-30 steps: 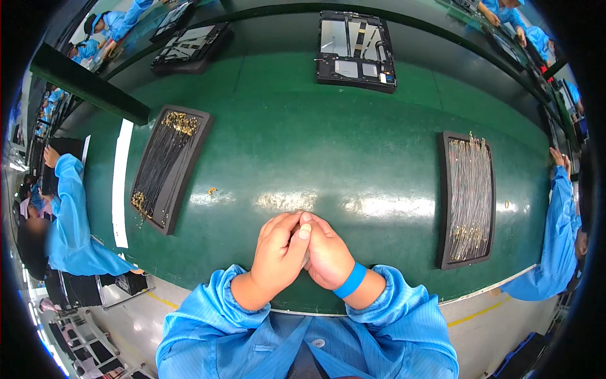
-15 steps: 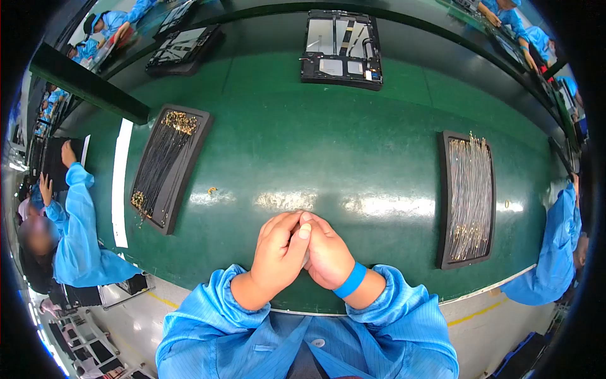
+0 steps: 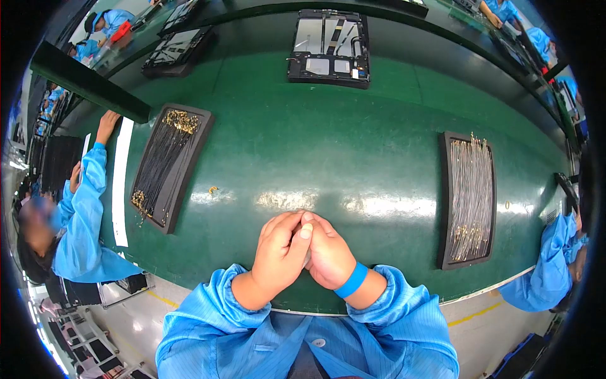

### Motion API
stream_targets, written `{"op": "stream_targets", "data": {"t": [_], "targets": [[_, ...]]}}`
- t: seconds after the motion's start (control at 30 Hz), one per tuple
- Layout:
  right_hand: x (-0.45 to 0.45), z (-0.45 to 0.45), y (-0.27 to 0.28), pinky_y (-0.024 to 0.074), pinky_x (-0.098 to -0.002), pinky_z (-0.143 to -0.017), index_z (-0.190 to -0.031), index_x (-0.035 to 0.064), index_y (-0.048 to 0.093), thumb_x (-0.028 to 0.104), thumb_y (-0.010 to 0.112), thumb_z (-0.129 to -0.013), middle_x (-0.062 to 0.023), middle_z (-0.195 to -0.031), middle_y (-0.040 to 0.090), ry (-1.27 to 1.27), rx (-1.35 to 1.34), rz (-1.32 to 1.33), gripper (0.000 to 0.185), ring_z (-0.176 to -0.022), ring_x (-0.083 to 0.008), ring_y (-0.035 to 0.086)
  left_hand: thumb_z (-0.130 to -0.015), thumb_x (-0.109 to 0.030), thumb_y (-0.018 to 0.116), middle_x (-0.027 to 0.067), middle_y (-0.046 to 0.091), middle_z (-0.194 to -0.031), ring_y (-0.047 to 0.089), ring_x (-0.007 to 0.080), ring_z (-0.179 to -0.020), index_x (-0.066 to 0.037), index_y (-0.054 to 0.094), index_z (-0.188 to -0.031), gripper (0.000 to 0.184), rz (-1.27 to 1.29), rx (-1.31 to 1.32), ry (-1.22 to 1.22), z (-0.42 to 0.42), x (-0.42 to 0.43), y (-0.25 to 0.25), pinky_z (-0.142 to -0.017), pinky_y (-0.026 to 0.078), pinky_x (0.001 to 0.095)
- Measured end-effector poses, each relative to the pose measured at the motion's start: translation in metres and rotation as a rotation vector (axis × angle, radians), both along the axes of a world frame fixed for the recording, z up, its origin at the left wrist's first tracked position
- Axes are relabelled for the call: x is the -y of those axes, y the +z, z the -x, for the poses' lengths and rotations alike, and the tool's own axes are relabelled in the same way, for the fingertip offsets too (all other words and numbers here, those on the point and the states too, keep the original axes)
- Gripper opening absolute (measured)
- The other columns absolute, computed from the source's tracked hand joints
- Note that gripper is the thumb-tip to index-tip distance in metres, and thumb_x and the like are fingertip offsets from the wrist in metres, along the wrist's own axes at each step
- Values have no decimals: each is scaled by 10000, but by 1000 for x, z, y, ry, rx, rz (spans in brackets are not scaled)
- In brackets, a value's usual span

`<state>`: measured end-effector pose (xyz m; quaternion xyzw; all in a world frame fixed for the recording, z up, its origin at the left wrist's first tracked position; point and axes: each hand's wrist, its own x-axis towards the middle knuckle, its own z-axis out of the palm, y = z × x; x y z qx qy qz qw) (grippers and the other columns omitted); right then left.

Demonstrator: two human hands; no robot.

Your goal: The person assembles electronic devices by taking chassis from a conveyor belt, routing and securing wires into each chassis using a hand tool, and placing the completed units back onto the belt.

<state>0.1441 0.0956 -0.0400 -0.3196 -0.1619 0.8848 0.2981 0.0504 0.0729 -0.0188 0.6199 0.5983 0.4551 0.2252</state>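
Note:
My left hand (image 3: 278, 252) and my right hand (image 3: 331, 258) are clasped together above the near edge of the green table. The fingers of both are closed and pressed against each other, thumbs on top. No object shows between them, though the palms are hidden. A blue band (image 3: 351, 280) circles my right wrist. To the left lies a dark tray (image 3: 182, 189) of thin black cables with gold-coloured ends. On the right, another dark tray (image 3: 444, 208) holds a bundle of grey cables (image 3: 471, 189). Both trays are apart from my hands.
An opened tablet-like device (image 3: 329, 47) lies at the far side, with another device (image 3: 177, 52) to its left. A green post (image 3: 88, 82) rises at the back left. A small yellowish piece (image 3: 213, 189) lies on the table (image 3: 303, 139). Co-workers in blue sit on both sides.
The devices at the far side have shifted slightly left. The left co-worker's hand has reached towards the white strip, and the right co-worker's posture has changed. My clasped hands have stayed in place.

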Motion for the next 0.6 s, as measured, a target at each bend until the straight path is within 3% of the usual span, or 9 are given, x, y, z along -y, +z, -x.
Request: {"op": "stream_targets", "data": {"t": [0.27, 0.37, 0.6], "targets": [[-1, -1, 1, 456, -259, -662, -962, 60, 446, 290, 316, -882, -38, -849, 511, 20, -22, 9, 276, -778, -131, 523, -786, -168, 493, 166, 559, -808, 535, 301, -734, 40, 531, -874, 229, 8, 5, 3, 0, 0, 1, -671, 407, 358], [0, 3, 6, 380, -206, -496, -920, 46, 485, 268, 341, -868, -13, -756, 499, -58, 16, 44, 270, -634, -76, 459, -785, -169, 492, 168, 557, -801, 533, 302, -726, 41, 530, -873, 231, 30, 8, -7, 0, -1, 2, -665, 406, 359], [-2, 6, 9, 398, -213, -537, -933, 38, 488, 253, 334, -871, -26, -777, 505, -59, 7, 41, 272, -668, -88, 472, -783, -167, 491, 170, 554, -790, 530, 306, -713, 46, 528, -867, 232, 26, 17, -12, 4, -2, 0, -654, 407, 358]]}}
